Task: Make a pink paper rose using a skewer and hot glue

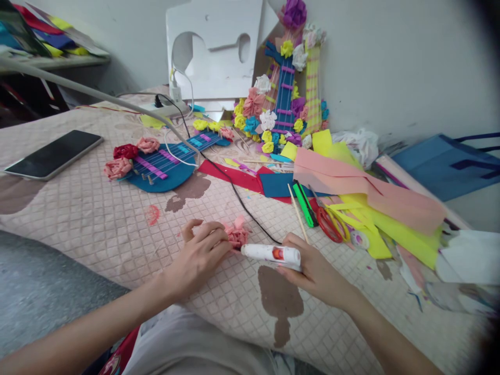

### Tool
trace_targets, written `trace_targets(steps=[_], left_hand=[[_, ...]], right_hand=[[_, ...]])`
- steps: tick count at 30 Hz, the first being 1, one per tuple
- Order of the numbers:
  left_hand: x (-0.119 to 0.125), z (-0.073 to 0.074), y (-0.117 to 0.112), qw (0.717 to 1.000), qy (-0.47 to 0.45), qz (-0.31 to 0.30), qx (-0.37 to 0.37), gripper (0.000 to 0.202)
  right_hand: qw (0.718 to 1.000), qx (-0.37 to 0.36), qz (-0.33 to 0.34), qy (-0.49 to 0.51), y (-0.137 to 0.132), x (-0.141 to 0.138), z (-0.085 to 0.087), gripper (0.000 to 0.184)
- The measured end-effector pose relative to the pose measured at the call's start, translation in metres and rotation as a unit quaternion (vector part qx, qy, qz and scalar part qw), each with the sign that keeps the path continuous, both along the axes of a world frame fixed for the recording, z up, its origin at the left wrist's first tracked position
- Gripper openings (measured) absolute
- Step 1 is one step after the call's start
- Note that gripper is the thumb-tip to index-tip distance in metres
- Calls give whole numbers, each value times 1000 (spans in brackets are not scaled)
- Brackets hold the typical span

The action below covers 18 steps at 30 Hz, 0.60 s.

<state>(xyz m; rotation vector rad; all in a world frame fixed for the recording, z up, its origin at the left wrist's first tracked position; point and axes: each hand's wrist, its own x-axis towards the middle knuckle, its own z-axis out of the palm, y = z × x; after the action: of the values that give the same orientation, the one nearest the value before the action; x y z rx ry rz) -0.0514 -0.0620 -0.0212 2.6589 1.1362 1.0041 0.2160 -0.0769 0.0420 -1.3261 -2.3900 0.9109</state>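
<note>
A white hot glue gun (271, 253) with an orange spot on its side is gripped in my right hand (308, 265). Its nozzle points left and meets the lower edge of a pink crepe-paper flower (237, 234). My left hand (207, 247) holds that flower at its left side; the fingertips are partly hidden behind it. Beyond both hands lies a blue paper guitar (167, 166) with purple bars, strings, and pink and red paper flowers on its rim. A black cord (242, 200) runs across the cloth toward the glue gun.
Right of centre lie a green box cutter (305, 204), scissors (330, 221), a wooden stick (298, 212) and pink paper sheets (363, 182). A phone (54, 153) rests at the left. Decorated guitars (285, 99) lean on the wall near a power strip (164, 110).
</note>
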Motion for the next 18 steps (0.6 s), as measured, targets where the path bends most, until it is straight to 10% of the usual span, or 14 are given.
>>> trace_targets(steps=[18], left_hand=[[-1, 2, 0, 1000, 12, 8, -11, 16]], right_hand=[[999, 1, 9, 50, -2, 8, -5, 7]])
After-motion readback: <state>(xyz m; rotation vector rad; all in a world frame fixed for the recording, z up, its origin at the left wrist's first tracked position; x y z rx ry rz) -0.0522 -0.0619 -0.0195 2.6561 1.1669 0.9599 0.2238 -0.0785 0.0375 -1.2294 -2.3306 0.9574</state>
